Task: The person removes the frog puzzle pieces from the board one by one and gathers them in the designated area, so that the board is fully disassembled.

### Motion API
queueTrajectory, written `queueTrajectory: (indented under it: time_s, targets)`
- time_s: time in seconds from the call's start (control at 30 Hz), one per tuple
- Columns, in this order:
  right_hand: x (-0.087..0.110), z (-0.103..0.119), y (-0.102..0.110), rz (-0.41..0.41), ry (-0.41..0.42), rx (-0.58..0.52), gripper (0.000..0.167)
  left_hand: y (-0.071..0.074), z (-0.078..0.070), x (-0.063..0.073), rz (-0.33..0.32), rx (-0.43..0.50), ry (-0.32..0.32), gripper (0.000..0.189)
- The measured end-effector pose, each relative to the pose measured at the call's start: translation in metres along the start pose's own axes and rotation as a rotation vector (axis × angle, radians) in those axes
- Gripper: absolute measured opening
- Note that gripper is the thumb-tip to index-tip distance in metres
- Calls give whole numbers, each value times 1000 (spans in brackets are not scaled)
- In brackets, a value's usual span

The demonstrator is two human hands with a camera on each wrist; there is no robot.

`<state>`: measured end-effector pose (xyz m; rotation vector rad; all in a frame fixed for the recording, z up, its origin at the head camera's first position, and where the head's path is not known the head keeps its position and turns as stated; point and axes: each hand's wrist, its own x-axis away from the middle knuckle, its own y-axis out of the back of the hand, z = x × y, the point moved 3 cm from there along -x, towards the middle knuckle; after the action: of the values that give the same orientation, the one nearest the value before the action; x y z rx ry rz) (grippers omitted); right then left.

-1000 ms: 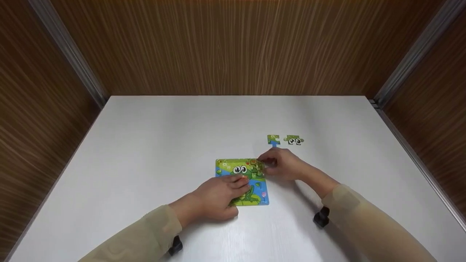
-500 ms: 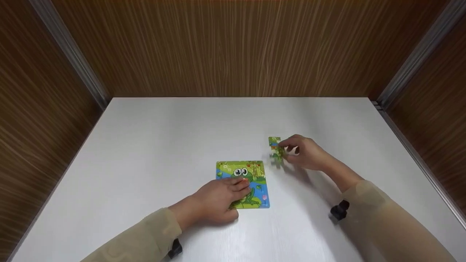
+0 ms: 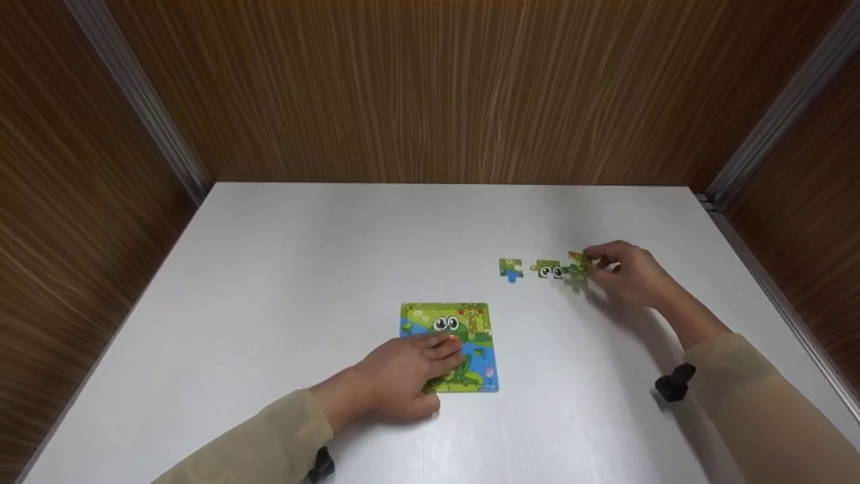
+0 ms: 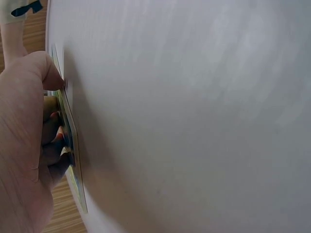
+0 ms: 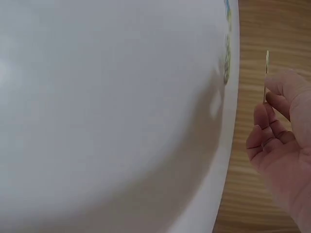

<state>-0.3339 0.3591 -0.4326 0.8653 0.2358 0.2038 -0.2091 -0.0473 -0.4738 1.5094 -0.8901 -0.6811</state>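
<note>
In the head view a square frog puzzle board (image 3: 480,366) lies on the white table. My left hand (image 3: 402,378) rests on it, fingers laid across the frog's body and thumb at the near edge. To the board's upper right, my right hand (image 3: 637,274) pinches a green jigsaw piece (image 3: 577,263) between thumb and fingers. From the right wrist, that held piece appears edge-on, off the table. Just left of it lies a jigsaw piece with the frog's eyes (image 3: 549,270). Farther left is a green and blue jigsaw piece (image 3: 510,267).
The white table (image 3: 302,255) is bounded by a brown wood-grain panel (image 3: 430,87) at the back and similar panels at both sides. Metal strips run along the corners. A small black device (image 3: 675,383) hangs beneath the right sleeve.
My right hand has moved from the board's upper right corner out to the right, carrying the green jigsaw piece past the eyes piece. The left hand stays on the board.
</note>
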Motion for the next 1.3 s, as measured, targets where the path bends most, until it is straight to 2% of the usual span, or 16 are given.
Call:
queueTrajectory:
  time_s: [0.3,0.57,1.3]
  targets:
    - [4,-30,4,40,-118,50,42,-2,0,0,2,-12,-16,72]
    - [5,-40,0,80,-178,71,44,-3,-2,-2,-1,-7,-9,71]
    - [3,-39,-6,88,-174,47,47,-3,-1,-2,-25,-24,-31,71]
